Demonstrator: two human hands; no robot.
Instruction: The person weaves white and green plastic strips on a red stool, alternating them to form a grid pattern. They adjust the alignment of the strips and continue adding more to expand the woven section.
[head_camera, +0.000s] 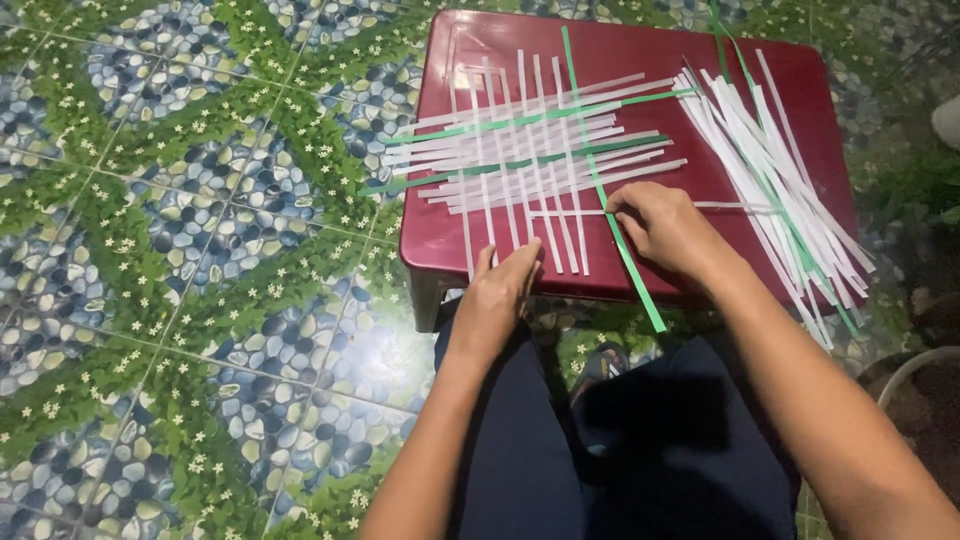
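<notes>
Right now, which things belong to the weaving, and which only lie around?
In use: woven strip mat, green strip, left hand, right hand, red plastic stool.
Lying about: loose strip pile, patterned floor tiles.

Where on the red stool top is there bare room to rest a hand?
Bare patches on the red stool: the left edge strip beside the woven strips, and the top right corner. The right side is crowded by the loose strip pile; both hands fill the front edge.
</notes>
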